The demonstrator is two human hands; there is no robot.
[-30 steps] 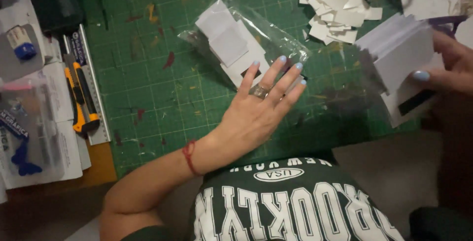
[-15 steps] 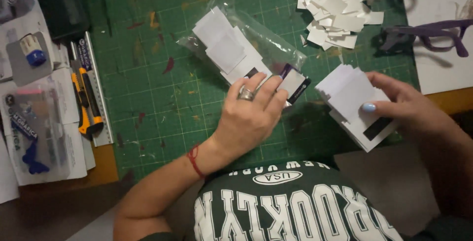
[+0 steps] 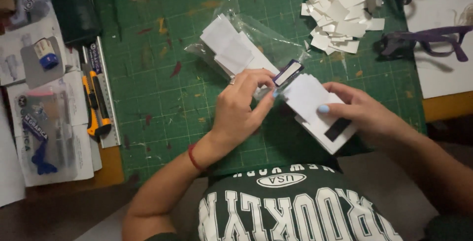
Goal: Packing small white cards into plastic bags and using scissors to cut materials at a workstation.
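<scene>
Left hand: one left hand (image 3: 241, 110), fingers pinched shut on one small dark-edged card (image 3: 288, 72), held at 1 o'clock from the knuckles.
Right hand: one right hand (image 3: 367, 113), curled closed around one stack of white cards (image 3: 318, 110); thumb on top, fingers beneath.
Stack position: just right of the left hand, above the cutting mat's lower edge, touching the small card's lower end.
Plastic bag: one clear bag (image 3: 246, 49) with white cards inside, at 12 o'clock from the left hand.
Mat: one green cutting mat (image 3: 162, 93).
Scraps: one loose pile of white paper pieces (image 3: 340, 14), too many to count, at 12 o'clock from the right hand.
Glasses: one purple pair (image 3: 426, 41), at 2 o'clock.
Knife: one orange utility knife (image 3: 93, 108), at 9 o'clock, beside one metal ruler (image 3: 109, 103).
</scene>
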